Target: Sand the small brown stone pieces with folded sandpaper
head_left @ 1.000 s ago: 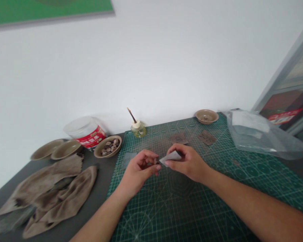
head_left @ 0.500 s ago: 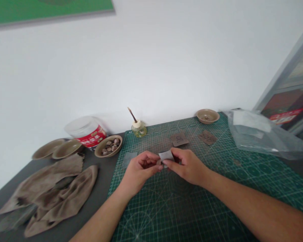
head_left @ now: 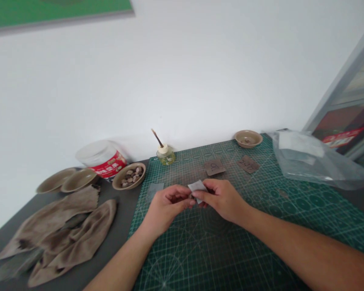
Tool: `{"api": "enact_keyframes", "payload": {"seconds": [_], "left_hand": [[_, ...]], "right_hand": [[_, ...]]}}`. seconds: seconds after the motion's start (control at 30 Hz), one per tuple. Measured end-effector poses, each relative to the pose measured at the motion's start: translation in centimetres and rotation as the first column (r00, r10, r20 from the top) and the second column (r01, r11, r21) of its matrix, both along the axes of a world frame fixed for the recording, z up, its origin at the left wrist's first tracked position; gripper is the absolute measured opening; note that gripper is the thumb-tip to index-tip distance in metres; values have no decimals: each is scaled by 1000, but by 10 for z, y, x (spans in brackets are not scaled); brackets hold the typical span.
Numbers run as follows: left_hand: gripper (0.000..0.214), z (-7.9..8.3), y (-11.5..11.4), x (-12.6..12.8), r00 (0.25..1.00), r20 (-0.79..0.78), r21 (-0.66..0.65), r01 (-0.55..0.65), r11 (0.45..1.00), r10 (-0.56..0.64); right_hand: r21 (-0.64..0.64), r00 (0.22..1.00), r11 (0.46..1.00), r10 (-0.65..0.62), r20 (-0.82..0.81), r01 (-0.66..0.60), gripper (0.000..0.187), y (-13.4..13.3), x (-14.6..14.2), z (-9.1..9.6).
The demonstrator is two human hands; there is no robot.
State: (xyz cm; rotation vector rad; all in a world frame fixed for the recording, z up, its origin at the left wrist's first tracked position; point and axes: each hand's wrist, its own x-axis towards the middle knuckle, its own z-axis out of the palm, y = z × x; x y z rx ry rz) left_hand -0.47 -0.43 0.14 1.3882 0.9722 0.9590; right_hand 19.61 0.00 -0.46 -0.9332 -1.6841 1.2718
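Both my hands meet over the green cutting mat [head_left: 218, 250]. My right hand [head_left: 223, 199] pinches a small grey square of paper or abrasive sheet [head_left: 196, 186] between thumb and fingers. My left hand [head_left: 166, 207] is curled closed right against it, its fingertips pinched on a tiny object that I cannot make out. Two small brown squares [head_left: 214, 166] [head_left: 248, 163] lie flat on the mat just beyond my hands.
A small glass bottle with a brush [head_left: 165, 154] stands at the mat's back edge. A bowl of small stones [head_left: 129, 176], a red-labelled tub [head_left: 102, 158], two empty dishes [head_left: 67, 180] and stained cloths [head_left: 60, 230] sit left. Another dish [head_left: 248, 138] and a plastic bag [head_left: 312, 159] lie right.
The grey sheet in my right hand has turned up and shifted slightly left toward my left fingertips. Both hands stay together at the same spot on the mat.
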Motion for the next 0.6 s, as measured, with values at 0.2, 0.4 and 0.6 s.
{"api": "enact_keyframes", "payload": {"seconds": [0.2, 0.4, 0.6], "left_hand": [[12, 3, -2, 2, 999, -28, 23, -36, 999, 37], [7, 5, -4, 6, 999, -55, 63, 4, 998, -1], [9, 3, -5, 6, 999, -42, 45, -6, 999, 8]], "right_hand": [[-2, 1000, 1000, 9, -3, -9, 19, 2, 0, -3], [-107, 992, 994, 21, -126, -35, 18, 3, -3, -1], [-184, 980, 980, 37, -193, -73, 18, 4, -4, 0]]}}
